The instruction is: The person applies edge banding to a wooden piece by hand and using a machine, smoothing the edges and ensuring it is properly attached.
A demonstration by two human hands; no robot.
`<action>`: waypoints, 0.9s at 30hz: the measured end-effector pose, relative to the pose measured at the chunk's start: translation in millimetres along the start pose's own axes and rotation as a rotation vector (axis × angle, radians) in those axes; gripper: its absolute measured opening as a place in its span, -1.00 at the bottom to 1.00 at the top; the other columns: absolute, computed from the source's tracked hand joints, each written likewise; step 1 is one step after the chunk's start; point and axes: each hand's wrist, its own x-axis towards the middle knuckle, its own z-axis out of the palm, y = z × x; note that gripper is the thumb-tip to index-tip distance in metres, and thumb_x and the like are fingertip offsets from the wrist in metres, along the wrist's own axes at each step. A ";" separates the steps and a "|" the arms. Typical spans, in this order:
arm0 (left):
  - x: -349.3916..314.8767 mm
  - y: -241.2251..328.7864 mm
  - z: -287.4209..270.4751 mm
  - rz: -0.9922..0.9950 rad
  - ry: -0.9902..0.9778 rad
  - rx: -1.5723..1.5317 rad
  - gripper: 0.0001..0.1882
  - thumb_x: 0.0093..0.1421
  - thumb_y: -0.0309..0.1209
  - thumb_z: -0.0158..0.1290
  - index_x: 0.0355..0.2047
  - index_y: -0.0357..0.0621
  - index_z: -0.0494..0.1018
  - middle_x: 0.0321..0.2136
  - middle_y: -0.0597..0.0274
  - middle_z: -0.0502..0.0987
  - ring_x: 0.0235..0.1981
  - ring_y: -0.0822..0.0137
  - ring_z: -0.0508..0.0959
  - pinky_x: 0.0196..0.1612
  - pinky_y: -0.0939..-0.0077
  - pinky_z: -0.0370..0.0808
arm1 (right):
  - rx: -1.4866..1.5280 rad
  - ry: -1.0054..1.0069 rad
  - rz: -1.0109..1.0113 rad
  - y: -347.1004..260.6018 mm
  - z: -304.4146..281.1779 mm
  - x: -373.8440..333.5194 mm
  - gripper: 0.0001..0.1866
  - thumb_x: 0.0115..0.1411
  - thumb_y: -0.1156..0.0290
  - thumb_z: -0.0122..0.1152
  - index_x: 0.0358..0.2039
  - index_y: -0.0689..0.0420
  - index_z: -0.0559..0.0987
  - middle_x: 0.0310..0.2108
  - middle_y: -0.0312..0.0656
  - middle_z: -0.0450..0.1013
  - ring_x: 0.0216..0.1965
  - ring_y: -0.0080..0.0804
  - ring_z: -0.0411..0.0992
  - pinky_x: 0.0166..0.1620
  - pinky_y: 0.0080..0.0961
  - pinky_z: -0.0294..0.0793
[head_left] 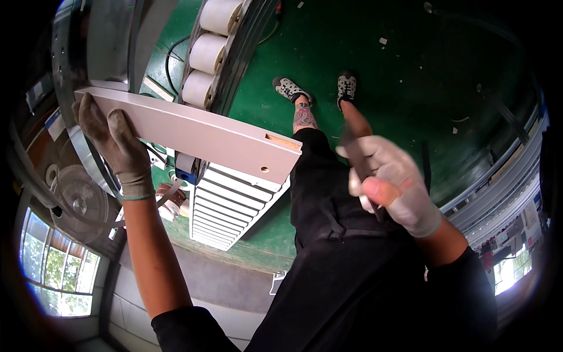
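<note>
The left hand (128, 149) grips the panel (199, 138) beyond the conveyor's (209, 53) left edge; the right hand (407, 190), past its right edge, clasps a blurred dark bar (359, 158).

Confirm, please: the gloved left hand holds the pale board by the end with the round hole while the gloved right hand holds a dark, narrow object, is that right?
Not quite: the head view shows the gloved left hand holding the pale board by the end away from the round hole. The gloved right hand does hold a dark, narrow object.
</note>
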 end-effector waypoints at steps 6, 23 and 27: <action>3.6 2.3 0.8 -0.026 -0.020 0.002 -0.34 0.39 -0.15 -0.17 0.36 -0.33 0.10 0.32 -0.12 0.13 0.41 -0.03 0.16 0.46 0.03 0.10 | -0.060 0.223 0.047 -4.9 3.6 -1.0 -0.35 0.31 0.41 0.12 0.36 0.33 0.20 -0.02 0.00 0.52 -0.12 -0.31 0.59 -0.13 -0.36 0.69; 2.6 7.5 -0.6 0.013 -0.035 -0.051 -0.38 0.41 -0.26 -0.18 0.38 -0.31 0.05 0.33 -0.06 0.10 0.41 0.01 0.17 0.46 0.05 0.10 | -0.830 -0.040 -0.517 10.9 13.8 24.6 -0.32 0.43 0.23 0.13 0.40 0.36 0.21 -0.36 -0.07 0.34 -0.38 -0.22 0.35 -0.25 -0.42 0.44; 2.3 6.7 -1.2 0.038 -0.033 0.012 -0.39 0.41 -0.25 -0.17 0.38 -0.32 0.06 0.33 -0.07 0.11 0.40 0.02 0.18 0.47 0.05 0.10 | -0.768 -0.021 -0.539 21.1 12.7 28.0 -0.34 0.43 0.25 0.12 0.37 0.42 0.23 -0.29 -0.01 0.42 -0.36 -0.24 0.39 -0.24 -0.42 0.47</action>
